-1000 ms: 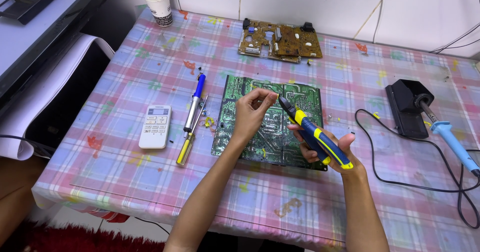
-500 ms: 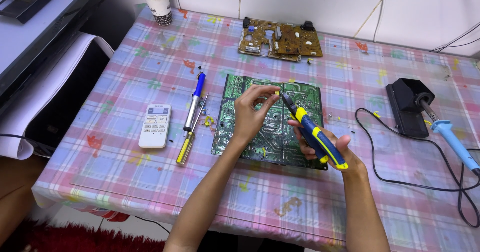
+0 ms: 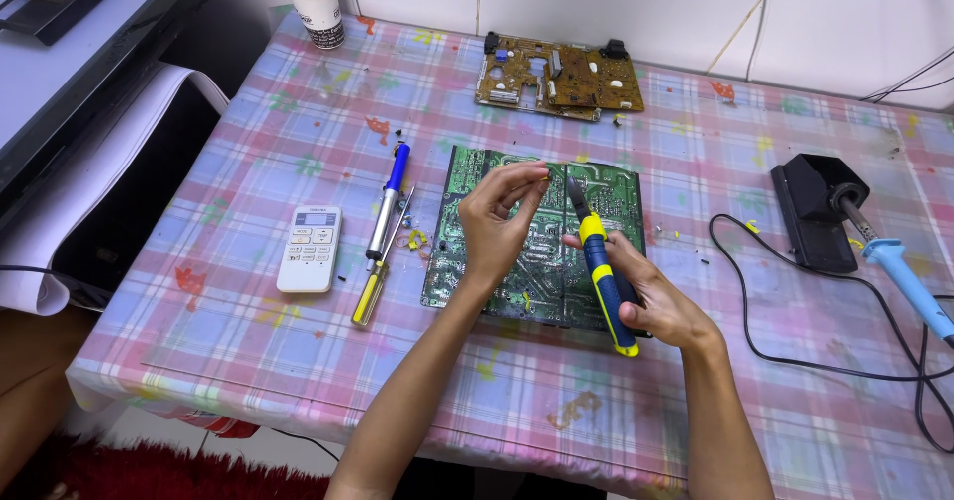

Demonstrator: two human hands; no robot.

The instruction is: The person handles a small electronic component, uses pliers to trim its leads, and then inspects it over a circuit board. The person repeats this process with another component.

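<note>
Left hand [image 3: 502, 217] raised, fingertips pinched together; right hand [image 3: 651, 296] fisted in a grip, both forearms angled inward

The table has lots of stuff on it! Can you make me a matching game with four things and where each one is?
Things:
1. green circuit board
2. paper cup
3. white remote
4. pliers

Places:
A. far left corner of the table
B. in the right hand
C. left of the screwdrivers
D. flat under both hands

Pairs: 1-D, 2-A, 3-C, 4-B
</note>
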